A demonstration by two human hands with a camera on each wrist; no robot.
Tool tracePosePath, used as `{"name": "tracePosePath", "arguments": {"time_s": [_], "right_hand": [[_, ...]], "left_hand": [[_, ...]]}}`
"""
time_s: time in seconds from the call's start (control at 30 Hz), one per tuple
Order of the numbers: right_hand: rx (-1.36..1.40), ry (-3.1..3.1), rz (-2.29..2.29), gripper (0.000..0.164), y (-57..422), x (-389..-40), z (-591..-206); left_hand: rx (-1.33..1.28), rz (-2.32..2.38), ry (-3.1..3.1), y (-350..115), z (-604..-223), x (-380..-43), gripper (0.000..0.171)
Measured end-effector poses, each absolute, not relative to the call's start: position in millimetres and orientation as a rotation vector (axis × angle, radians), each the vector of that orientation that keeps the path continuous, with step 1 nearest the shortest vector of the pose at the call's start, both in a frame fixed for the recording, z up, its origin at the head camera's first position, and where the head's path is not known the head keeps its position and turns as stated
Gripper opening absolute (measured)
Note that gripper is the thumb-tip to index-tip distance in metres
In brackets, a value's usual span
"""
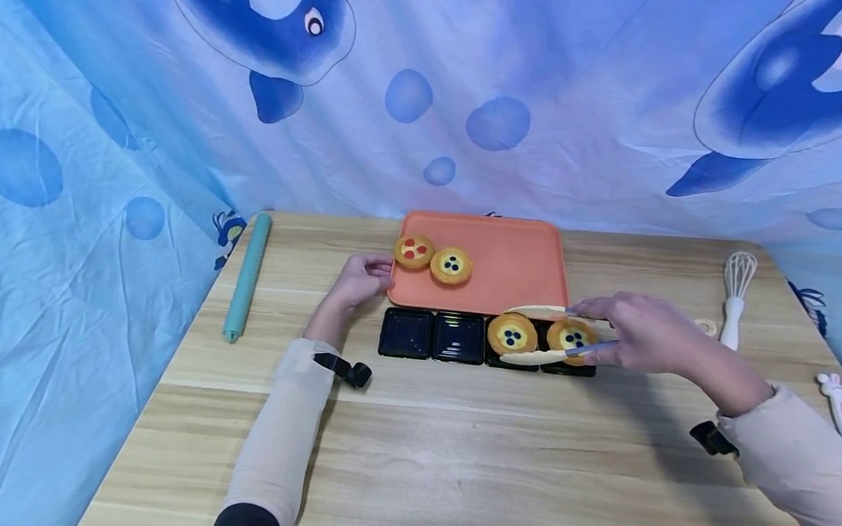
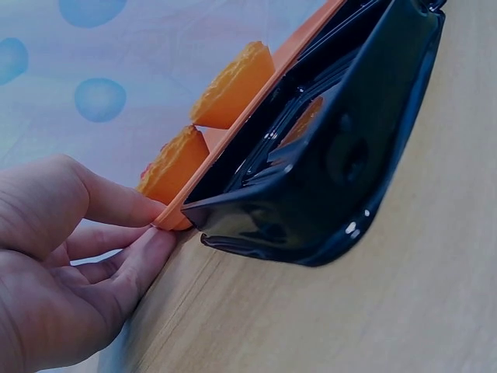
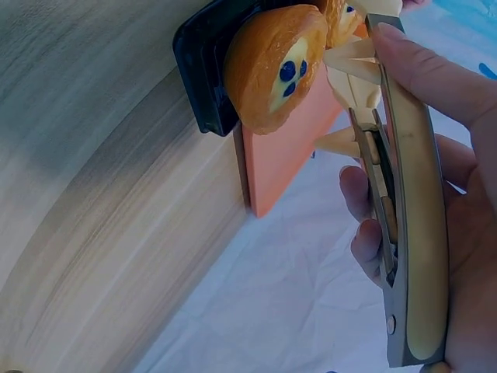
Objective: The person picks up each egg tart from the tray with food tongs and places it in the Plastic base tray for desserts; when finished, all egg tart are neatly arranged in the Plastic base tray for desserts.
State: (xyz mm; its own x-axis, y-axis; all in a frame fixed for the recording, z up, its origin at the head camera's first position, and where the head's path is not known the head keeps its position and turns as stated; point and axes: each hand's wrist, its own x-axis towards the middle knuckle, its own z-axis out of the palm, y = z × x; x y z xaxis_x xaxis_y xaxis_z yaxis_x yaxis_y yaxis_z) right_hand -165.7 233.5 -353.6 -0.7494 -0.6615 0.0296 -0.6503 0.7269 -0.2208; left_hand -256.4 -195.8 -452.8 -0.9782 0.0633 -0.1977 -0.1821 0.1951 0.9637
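My left hand pinches the left edge of an orange tray between thumb and fingers. On that tray lie a tart with red dots and a tart with dark blue dots. In front stands a row of black square cups. The two right-hand cups hold blue-dotted tarts, the inner tart and the end tart. My right hand grips tongs with cream tips. Those tips stand apart on either side of the inner tart; whether they touch it I cannot tell.
A teal rolling pin lies at the table's left edge. Over on the right are a white whisk, a small pale ring and a white-and-pink rabbit-topped utensil. A blue dolphin-print cloth hangs behind the wooden table.
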Motion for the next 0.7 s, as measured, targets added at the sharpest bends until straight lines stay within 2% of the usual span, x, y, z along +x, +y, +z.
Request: {"name": "tracePosePath", "arguments": {"time_s": [0.27,0.5,0.7], "right_hand": [[-1.001,2.880,-0.397,0.090,236,-166,-353],[-1.022,2.847,-0.481,0.093,236,-169,-346],[-1.066,2.885,-0.571,0.093,231,-185,-329]], "left_hand": [[-0.093,1.864,2.308,-194,-454,-258,0.051],[-0.088,1.867,2.301,-194,-456,-259,0.050],[-0.106,1.893,2.262,-196,-455,-257,0.051]]}}
